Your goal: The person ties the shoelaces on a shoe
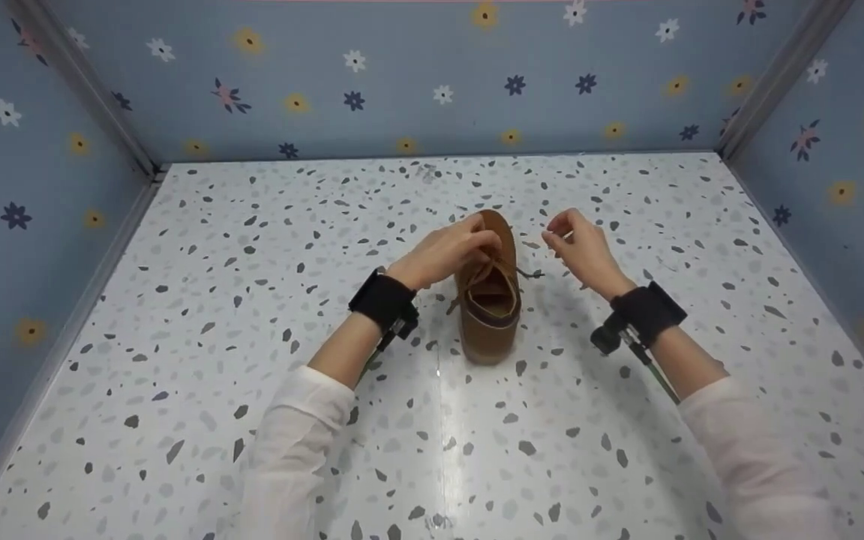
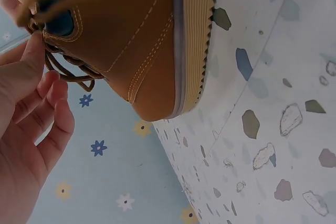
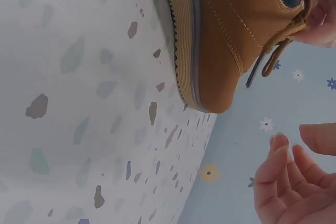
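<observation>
A brown leather lace-up shoe (image 1: 488, 343) with a dark collar lining stands on its sole, toe pointing away from me. My left hand (image 1: 447, 251) is over its front, and in the left wrist view its thumb and finger pinch the brown shoelace (image 2: 79, 80) near the top of the lacing. One lace end (image 1: 528, 274) sticks out on the shoe's right side. To the right, apart from the shoe, my right hand (image 1: 586, 251) hovers with fingers loosely bent. The right wrist view shows nothing held between the fingers (image 3: 278, 166) and thumb.
The shoe stands on a white terrazzo-patterned surface (image 1: 252, 360). Blue flower-print panels (image 1: 432, 75) rise at the back and both sides. Black straps (image 1: 383, 300) with small cameras circle both wrists, with cables running along the forearms.
</observation>
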A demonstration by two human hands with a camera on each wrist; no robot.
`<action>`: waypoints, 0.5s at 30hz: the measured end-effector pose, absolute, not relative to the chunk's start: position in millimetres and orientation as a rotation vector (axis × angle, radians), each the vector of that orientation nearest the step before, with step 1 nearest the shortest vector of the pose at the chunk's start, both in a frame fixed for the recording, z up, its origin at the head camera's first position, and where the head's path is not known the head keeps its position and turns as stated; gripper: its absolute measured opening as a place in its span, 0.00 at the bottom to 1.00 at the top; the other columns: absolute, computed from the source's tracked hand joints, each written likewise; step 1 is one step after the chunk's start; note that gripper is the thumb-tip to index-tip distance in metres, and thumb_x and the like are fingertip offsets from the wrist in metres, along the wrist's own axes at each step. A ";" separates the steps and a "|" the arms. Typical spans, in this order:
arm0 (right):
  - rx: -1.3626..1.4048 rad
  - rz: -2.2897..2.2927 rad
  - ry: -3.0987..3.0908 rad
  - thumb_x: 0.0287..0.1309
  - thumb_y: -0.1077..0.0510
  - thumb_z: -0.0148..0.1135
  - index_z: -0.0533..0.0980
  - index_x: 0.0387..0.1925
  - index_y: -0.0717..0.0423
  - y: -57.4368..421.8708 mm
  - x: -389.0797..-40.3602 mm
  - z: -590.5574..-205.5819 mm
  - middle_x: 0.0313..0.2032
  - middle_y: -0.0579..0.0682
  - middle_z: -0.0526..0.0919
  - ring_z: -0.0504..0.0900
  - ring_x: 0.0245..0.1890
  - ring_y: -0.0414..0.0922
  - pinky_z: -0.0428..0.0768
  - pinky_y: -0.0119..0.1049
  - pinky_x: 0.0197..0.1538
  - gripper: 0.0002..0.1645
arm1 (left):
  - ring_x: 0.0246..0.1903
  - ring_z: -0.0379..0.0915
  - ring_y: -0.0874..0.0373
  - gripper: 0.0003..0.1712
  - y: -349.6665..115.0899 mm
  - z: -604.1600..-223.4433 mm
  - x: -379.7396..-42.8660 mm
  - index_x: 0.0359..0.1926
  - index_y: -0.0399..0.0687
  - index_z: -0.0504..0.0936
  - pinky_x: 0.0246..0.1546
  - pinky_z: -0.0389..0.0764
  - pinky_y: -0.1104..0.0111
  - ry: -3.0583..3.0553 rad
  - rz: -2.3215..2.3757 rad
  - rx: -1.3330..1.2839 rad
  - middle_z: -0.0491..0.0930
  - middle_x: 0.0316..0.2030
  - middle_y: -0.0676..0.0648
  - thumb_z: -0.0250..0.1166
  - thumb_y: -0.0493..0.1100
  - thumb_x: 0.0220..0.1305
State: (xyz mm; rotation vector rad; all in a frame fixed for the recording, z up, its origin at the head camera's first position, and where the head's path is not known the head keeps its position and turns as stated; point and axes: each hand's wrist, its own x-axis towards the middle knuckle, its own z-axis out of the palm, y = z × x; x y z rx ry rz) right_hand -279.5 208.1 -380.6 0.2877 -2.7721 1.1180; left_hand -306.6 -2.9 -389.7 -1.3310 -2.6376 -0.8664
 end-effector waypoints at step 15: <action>0.385 1.093 -2.993 0.35 0.45 0.50 0.63 0.28 0.58 150.0 -266.7 -372.8 0.23 0.47 0.67 0.66 0.21 0.40 0.64 0.30 0.21 0.22 | 0.28 0.57 0.67 0.08 -3.6 -395.5 -311.9 0.29 0.52 0.70 0.27 0.58 0.79 -2.446 -0.792 -1.348 0.62 0.28 0.55 0.51 0.44 0.44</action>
